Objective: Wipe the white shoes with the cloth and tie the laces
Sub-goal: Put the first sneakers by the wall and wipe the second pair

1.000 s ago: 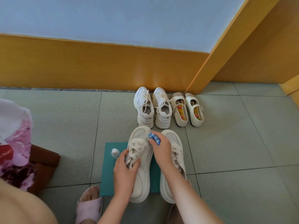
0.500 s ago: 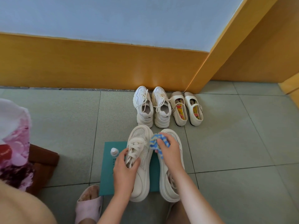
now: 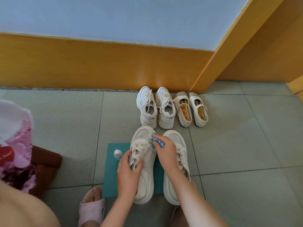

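Two cream white shoes stand side by side on a teal mat (image 3: 111, 174), toes pointing away from me. My left hand (image 3: 128, 171) grips the left shoe (image 3: 144, 185) over its laces and tongue. My right hand (image 3: 165, 153) pinches a small blue patterned cloth (image 3: 156, 141) and presses it against the inner side of the left shoe near the toe. The right shoe (image 3: 175, 187) lies partly under my right forearm, with its laces loose.
A small white-capped bottle (image 3: 117, 154) stands on the mat left of the shoes. A pair of white sneakers (image 3: 155, 107) and a pair of cream strap shoes (image 3: 191, 110) line the orange wall base. A pink slipper (image 3: 91, 208) and a brown stool (image 3: 44, 167) are at lower left.
My right hand with the cloth moved from above the right shoe's toe back to the left, onto the inner side of the left shoe. My left hand has kept its grip.
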